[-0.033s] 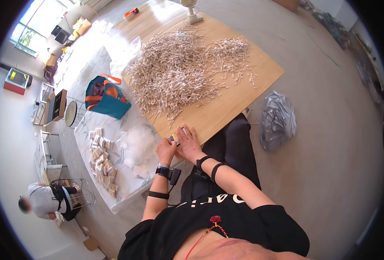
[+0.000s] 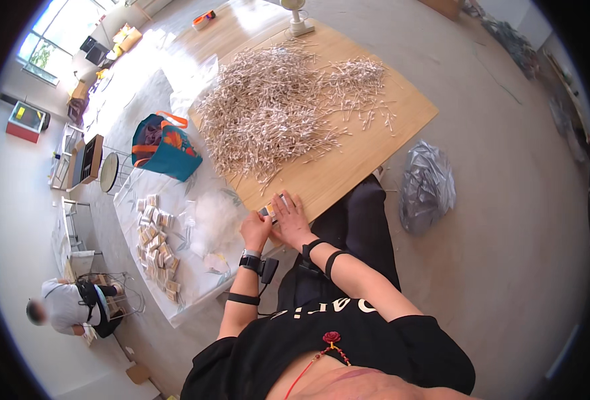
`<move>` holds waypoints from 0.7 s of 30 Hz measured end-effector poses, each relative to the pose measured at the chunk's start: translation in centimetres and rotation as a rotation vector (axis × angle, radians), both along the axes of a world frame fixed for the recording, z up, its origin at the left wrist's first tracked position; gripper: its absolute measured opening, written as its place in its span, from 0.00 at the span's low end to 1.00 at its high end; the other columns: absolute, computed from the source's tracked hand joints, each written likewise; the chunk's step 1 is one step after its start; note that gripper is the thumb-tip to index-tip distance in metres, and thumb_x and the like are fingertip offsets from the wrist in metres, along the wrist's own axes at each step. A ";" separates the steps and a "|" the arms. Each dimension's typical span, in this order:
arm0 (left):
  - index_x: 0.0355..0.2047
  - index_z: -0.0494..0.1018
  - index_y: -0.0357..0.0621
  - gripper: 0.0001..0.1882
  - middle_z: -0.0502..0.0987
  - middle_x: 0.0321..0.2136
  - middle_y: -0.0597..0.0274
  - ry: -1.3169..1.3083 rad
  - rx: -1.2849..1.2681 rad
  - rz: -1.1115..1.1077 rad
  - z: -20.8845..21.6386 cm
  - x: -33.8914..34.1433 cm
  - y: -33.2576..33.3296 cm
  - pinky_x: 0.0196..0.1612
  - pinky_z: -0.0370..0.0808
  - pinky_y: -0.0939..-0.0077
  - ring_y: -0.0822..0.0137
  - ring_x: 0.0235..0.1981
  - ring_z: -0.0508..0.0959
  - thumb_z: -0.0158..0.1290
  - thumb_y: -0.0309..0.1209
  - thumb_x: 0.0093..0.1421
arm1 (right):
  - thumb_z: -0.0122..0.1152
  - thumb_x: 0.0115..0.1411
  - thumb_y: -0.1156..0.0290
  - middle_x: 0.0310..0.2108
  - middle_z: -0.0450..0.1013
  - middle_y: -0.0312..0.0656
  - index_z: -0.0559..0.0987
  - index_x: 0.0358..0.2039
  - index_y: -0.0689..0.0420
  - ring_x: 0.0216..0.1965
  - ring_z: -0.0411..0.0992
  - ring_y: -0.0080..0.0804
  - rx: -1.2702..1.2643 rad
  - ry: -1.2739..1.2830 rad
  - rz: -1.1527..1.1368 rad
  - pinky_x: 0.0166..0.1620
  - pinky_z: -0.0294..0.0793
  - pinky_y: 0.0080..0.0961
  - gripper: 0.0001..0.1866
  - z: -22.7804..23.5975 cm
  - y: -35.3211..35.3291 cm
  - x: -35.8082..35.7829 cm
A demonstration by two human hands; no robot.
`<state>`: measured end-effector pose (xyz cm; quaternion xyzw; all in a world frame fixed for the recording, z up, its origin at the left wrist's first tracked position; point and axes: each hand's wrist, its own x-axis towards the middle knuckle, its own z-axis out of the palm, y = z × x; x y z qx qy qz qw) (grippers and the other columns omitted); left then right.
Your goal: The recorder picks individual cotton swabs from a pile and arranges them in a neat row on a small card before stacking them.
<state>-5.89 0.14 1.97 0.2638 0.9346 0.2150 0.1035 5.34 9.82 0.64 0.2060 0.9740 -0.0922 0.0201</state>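
A big heap of thin pale sticks (image 2: 288, 107) covers much of a low wooden table (image 2: 362, 160). At the table's near left corner both my hands meet over a small bundle of sticks (image 2: 269, 211). My left hand (image 2: 255, 230) is curled around the bundle from the left. My right hand (image 2: 290, 217) lies over it from the right with its fingers spread on the table edge. Most of the bundle is hidden by my fingers. Dark bands sit on both wrists.
Left of the table a white sheet (image 2: 195, 287) on the floor bears several small bundles (image 2: 155, 243) and a clear plastic heap (image 2: 216, 215). A teal bag (image 2: 165, 150) stands beside it. A grey plastic bag (image 2: 428, 187) lies to the right. Another person (image 2: 65, 307) crouches at lower left.
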 end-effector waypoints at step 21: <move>0.26 0.79 0.41 0.13 0.82 0.26 0.41 -0.023 0.029 0.019 0.1 0.1 0.2 0.39 0.79 0.47 0.39 0.32 0.83 0.56 0.40 0.54 | 0.45 0.67 0.34 0.80 0.42 0.44 0.51 0.78 0.59 0.81 0.30 0.51 0.032 0.007 0.007 0.77 0.23 0.59 0.51 0.2 -0.2 0.2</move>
